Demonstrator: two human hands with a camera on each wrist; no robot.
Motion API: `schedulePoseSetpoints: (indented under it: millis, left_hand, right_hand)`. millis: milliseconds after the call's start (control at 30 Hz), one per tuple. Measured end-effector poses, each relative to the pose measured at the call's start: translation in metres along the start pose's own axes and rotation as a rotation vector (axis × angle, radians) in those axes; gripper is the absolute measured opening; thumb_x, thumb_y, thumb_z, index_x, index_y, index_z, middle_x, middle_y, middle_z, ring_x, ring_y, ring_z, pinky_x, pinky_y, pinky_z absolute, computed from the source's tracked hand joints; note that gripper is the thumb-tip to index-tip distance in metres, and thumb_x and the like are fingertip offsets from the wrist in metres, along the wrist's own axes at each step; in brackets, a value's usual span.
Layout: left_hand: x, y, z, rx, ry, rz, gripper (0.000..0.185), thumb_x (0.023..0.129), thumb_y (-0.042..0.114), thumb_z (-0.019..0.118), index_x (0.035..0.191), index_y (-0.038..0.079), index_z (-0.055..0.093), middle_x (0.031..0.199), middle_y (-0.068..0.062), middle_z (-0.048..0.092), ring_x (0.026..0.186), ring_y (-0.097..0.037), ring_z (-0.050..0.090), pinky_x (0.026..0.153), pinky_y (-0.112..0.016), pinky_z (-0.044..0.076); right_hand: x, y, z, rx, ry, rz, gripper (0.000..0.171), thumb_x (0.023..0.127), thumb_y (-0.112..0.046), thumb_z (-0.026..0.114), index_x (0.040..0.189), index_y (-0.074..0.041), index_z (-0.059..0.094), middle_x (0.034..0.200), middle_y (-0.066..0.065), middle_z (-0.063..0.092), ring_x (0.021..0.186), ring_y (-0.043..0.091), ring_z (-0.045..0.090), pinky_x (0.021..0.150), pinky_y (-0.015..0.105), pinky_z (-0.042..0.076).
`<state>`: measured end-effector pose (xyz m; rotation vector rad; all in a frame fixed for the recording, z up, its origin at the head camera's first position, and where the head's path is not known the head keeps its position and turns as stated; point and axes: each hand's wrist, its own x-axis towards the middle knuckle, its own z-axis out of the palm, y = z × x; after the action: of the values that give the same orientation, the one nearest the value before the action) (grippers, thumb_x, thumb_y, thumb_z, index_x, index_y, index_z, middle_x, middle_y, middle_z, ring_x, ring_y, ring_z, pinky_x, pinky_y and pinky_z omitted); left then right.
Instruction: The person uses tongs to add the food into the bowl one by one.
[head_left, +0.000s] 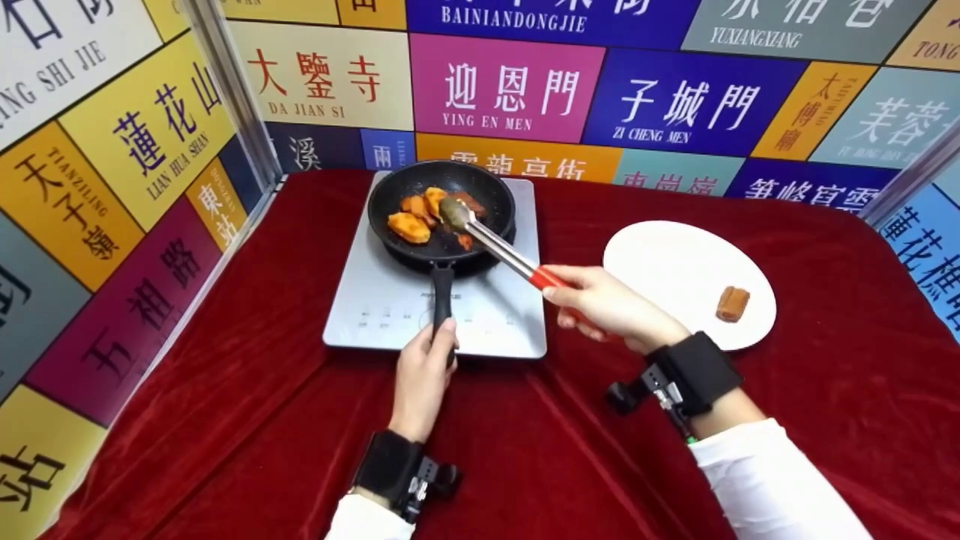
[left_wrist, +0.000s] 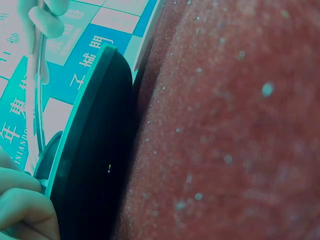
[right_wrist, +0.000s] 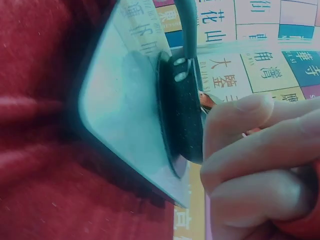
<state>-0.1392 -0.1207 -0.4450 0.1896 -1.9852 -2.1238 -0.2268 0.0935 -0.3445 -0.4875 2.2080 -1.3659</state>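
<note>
Head view: a black frying pan [head_left: 441,206] stands on a grey induction cooker [head_left: 390,300], which lies on a tabletop covered with red cloth [head_left: 300,420]. The left hand [head_left: 421,375] grips the end of the pan's black handle [head_left: 442,296], its fingers curled round it. The right hand [head_left: 611,307] holds a pair of metal tongs [head_left: 495,244] by their red grip, fingers wrapped about it; the tongs slant up and to the left from the hand into the pan. Their tips lie pressed together over the food near the pan's centre; whether they pinch a piece cannot be told.

Several orange-brown food pieces [head_left: 411,225] lie in the pan, mostly in its left half. To the right of the cooker, apart from it, a white plate [head_left: 675,262] rests on the cloth, with one brown piece of food [head_left: 732,303] near its right edge.

Left wrist view: curled fingers [left_wrist: 25,210] appear at the lower left beside the dark edge of the cooker [left_wrist: 95,165].

Right wrist view: the fingers [right_wrist: 255,150] fill the right side, with the pan [right_wrist: 180,115] seen edge-on upon the cooker [right_wrist: 125,110]. Panels bearing coloured street-name signs [head_left: 510,90] enclose the tabletop at the back and the left.
</note>
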Motion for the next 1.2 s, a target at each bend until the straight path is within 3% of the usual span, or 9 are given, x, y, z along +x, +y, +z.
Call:
schedulePoseSetpoints:
  millis: [133,267,500,633,733,900,1033,1200]
  left_hand:
    - [0.0,0.0,0.0,0.001,0.0,-0.002,0.053,0.085,0.051,0.051,0.078,-0.001,0.051,0.049,-0.002,0.034,0.04,-0.015,0.029,0.038,-0.025,0.025]
    - [-0.002,0.003,-0.001,-0.006,-0.01,-0.018,0.051,0.087,0.047,0.05,0.079,-0.003,0.051,0.049,-0.001,0.034,0.04,-0.014,0.029,0.039,-0.024,0.025]
    - [-0.011,0.026,-0.001,-0.002,-0.016,-0.023,0.043,0.092,0.034,0.048,0.081,-0.008,0.049,0.049,0.001,0.033,0.04,-0.012,0.029,0.04,-0.023,0.025]
    - [-0.005,0.013,-0.001,-0.006,-0.014,-0.018,0.047,0.09,0.041,0.05,0.08,-0.005,0.05,0.049,0.0,0.034,0.041,-0.014,0.029,0.04,-0.023,0.026]
    - [-0.001,0.003,0.0,0.001,-0.007,-0.009,0.052,0.087,0.049,0.05,0.08,-0.003,0.051,0.049,-0.001,0.034,0.041,-0.015,0.029,0.04,-0.024,0.025]
    - [0.0,0.001,0.002,0.023,0.005,0.009,0.054,0.085,0.052,0.05,0.078,-0.001,0.052,0.05,-0.002,0.035,0.041,-0.015,0.03,0.04,-0.025,0.026]
    - [0.002,0.002,0.001,0.03,0.009,0.022,0.052,0.086,0.051,0.05,0.077,0.0,0.052,0.05,-0.002,0.035,0.042,-0.015,0.031,0.04,-0.025,0.028]
    - [0.001,0.001,0.0,0.023,0.008,0.016,0.051,0.086,0.05,0.05,0.077,0.0,0.051,0.05,-0.001,0.035,0.042,-0.015,0.031,0.04,-0.025,0.027]
  right_hand:
    - [0.002,-0.011,-0.005,-0.107,-0.008,-0.004,0.021,0.092,-0.019,0.05,0.112,-0.015,0.054,0.062,0.008,0.046,0.038,0.012,0.035,0.032,0.021,0.026]
    - [0.003,-0.023,-0.008,-0.204,-0.021,0.028,0.022,0.091,-0.02,0.051,0.113,-0.019,0.055,0.062,0.009,0.047,0.039,0.013,0.035,0.033,0.022,0.027]
    - [0.007,-0.044,-0.015,-0.316,-0.079,0.085,0.023,0.091,-0.018,0.05,0.113,-0.019,0.055,0.061,0.008,0.045,0.04,0.011,0.034,0.035,0.022,0.029]
    - [0.012,-0.057,-0.011,-0.426,-0.072,0.103,0.019,0.09,-0.018,0.049,0.109,-0.017,0.055,0.058,0.006,0.044,0.039,0.012,0.033,0.035,0.023,0.028]
    - [0.013,-0.064,-0.004,-0.593,-0.031,0.089,0.022,0.089,-0.019,0.05,0.111,-0.019,0.056,0.059,0.005,0.047,0.038,0.013,0.036,0.036,0.024,0.032]
    - [0.012,-0.07,0.008,-0.838,0.042,0.032,0.026,0.087,-0.019,0.05,0.113,-0.022,0.057,0.071,0.006,0.053,0.039,0.016,0.045,0.04,0.029,0.038]
    - [0.012,-0.072,0.014,-0.924,0.075,-0.001,0.021,0.087,-0.018,0.05,0.105,-0.022,0.059,0.072,0.005,0.054,0.046,0.019,0.047,0.045,0.032,0.037]
    - [0.013,-0.071,0.019,-0.952,0.082,-0.011,0.015,0.086,-0.019,0.05,0.098,-0.021,0.059,0.068,0.005,0.053,0.048,0.02,0.048,0.048,0.033,0.037]
